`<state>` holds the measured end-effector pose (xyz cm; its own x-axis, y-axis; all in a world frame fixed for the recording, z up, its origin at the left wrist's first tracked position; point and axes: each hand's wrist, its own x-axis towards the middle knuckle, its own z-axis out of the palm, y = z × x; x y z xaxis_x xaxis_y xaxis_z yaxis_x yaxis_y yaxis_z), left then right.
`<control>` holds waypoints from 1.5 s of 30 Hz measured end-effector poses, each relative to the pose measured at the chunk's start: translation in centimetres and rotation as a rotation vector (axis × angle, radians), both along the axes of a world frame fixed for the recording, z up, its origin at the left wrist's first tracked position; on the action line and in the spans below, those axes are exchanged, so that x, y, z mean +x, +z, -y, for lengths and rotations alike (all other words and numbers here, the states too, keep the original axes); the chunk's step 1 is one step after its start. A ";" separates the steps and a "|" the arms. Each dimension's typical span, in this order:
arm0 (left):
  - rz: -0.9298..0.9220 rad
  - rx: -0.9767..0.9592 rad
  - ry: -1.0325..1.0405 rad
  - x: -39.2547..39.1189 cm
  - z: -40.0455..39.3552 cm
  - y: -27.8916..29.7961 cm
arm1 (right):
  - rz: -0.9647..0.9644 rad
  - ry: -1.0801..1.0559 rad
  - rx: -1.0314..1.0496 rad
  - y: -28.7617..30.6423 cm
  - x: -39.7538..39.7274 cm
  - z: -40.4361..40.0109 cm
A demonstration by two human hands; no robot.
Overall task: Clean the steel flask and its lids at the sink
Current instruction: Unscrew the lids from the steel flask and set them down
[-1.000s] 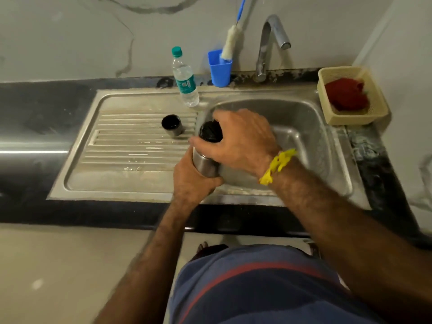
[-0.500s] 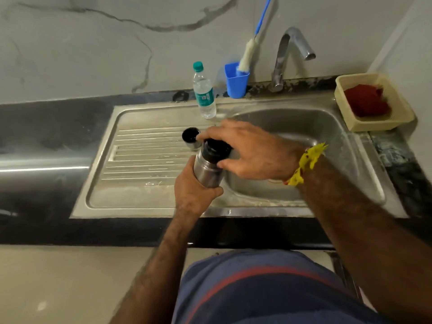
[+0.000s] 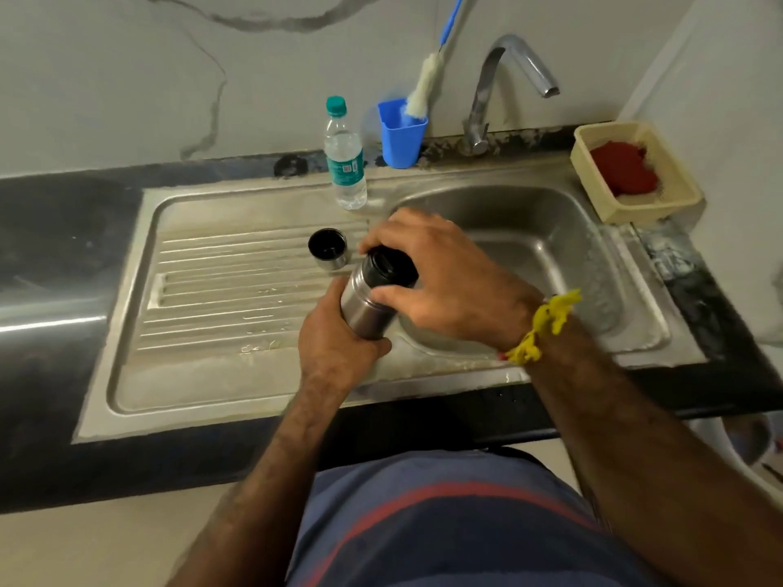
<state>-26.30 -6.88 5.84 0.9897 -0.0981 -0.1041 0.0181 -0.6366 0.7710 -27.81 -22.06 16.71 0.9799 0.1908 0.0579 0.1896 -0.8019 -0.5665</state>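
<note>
Flask (image 3: pixel 365 311) at frame centre feels rigid, smooth, likely slippery: my left hand (image 3: pixel 334 345) wraps its body, my right hand (image 3: pixel 445 286) pinches the black stopper (image 3: pixel 387 266).

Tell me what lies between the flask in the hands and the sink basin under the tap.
Nothing visible does. The flask, gripped by the left hand with the right hand on its black inner lid, is at the sink basin edge; the outer cap stands left, on the drainboard.
</note>
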 end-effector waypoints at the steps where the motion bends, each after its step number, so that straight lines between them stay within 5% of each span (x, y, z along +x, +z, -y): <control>1: -0.004 -0.006 0.012 0.0 0.1 0.0 | -0.020 0.038 -0.014 -0.1 0.2 0.3; 9: 0.023 -0.030 0.112 -0.8 0.7 0.2 | -0.077 0.167 0.002 0.3 0.8 1.5; 13: 0.025 -0.044 0.184 -1.7 1.0 0.3 | -0.052 0.063 -0.060 -0.2 0.8 1.2; 19: 0.033 -0.030 0.223 -3.3 1.6 0.0 | -0.061 0.360 -0.078 0.5 2.1 3.3; 25: 0.008 -0.044 0.275 -3.9 1.1 0.0 | -0.116 0.488 0.224 0.8 3.2 4.7; 35: -0.006 -0.162 0.465 -3.0 -2.0 -1.1 | -0.351 -0.016 1.002 -6.9 4.1 3.6; 40: 0.008 -0.235 0.530 -2.5 -4.0 -1.2 | -0.350 -0.267 0.859 -12.3 4.2 2.8; 45: -0.014 -0.252 0.544 -1.5 -6.2 -1.6 | -0.357 -0.281 0.605 -16.1 4.9 -0.4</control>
<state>-27.81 -0.66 4.26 0.9033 0.3994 -0.1568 0.3014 -0.3306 0.8943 -22.92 -21.68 0.63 0.9658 -0.0330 -0.2573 -0.2540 -0.3222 -0.9120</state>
